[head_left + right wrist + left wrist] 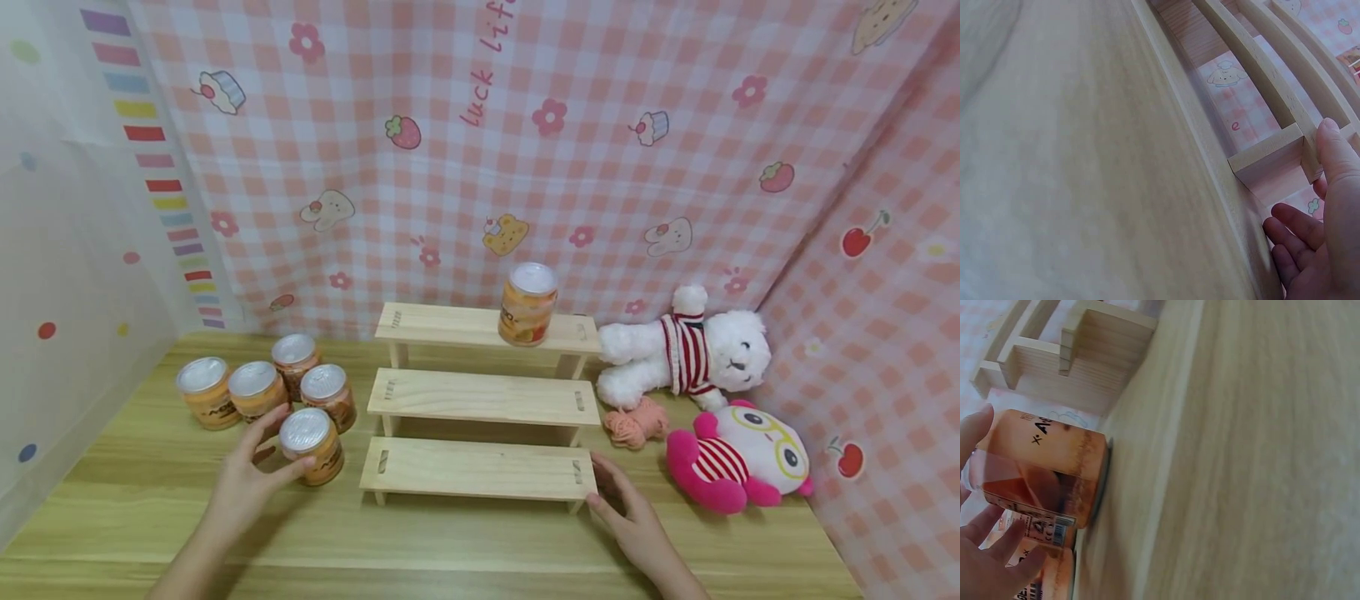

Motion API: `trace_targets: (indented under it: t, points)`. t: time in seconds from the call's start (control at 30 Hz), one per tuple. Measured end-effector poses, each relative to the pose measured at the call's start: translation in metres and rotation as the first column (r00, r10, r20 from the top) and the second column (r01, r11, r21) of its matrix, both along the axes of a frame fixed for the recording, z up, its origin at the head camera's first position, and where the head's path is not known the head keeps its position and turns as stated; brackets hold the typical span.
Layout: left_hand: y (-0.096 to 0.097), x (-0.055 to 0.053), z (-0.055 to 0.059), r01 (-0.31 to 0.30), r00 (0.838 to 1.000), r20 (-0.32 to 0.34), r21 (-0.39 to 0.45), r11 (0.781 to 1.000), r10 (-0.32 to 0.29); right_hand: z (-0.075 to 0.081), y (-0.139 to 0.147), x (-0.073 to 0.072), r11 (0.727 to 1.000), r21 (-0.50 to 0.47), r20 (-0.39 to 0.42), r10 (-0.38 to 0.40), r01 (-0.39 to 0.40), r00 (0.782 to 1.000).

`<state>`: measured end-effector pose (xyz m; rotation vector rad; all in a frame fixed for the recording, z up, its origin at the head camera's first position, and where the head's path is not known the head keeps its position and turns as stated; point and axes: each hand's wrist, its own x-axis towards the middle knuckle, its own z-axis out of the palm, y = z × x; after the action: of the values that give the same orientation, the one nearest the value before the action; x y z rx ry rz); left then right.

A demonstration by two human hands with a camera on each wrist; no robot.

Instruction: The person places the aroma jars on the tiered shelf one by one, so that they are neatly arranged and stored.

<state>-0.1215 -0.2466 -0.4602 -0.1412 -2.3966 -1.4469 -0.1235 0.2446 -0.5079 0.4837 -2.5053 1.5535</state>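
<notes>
In the head view my left hand [247,467] is around the left side of the nearest can [318,462], an orange can with a silvery lid that stands upright. The thumb lies against its front, and in the left wrist view the other fingers [1004,540] are spread loosely beside it. Several similar cans [255,392] stand just behind. My right hand [630,517] pinches the right end of the bottom board of a three-step wooden rack [480,468]. The right wrist view shows the thumb [1338,156] on that board end, with the lower fingers curled beneath.
One more orange can [528,308] stands on the rack's top step. To the right lie a white plush bear [686,350], a ball of peach yarn [637,422] and a pink plush toy [742,458]. Checked cloth [465,183] hangs behind the wooden table [450,550].
</notes>
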Motion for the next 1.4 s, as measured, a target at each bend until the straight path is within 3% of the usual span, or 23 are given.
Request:
trace_targets:
  t: [0.2, 0.57, 0.9, 1.17, 1.4]
  points:
    - [0.001, -0.001, -0.006, 0.044, 0.999, 0.015, 0.053, 0.998, -0.045, 0.000, 0.000, 0.000, 1.000, -0.002, 0.006, -0.001, 0.001, 1.000]
    - [0.001, -0.003, -0.010, 0.014, 0.999, 0.042, 0.041, 0.999, -0.016, 0.000, 0.000, 0.002, 1.000, -0.001, 0.015, -0.010, 0.010, 1.000]
    - [-0.001, -0.003, -0.010, 0.005, 1.000, 0.028, 0.044, 0.999, -0.006, 0.001, 0.000, 0.002, 1.000, 0.004, 0.010, -0.013, 0.013, 1.000]
    - [0.001, 0.002, -0.004, -0.002, 1.000, 0.016, 0.033, 0.999, 0.002, 0.002, -0.001, 0.000, 1.000, 0.005, -0.006, -0.008, 0.008, 1.000]
    - [0.008, 0.005, 0.014, 0.000, 1.000, -0.014, 0.036, 0.999, 0.001, 0.005, -0.002, 0.001, 1.000, -0.013, -0.010, -0.004, 0.004, 1.000]
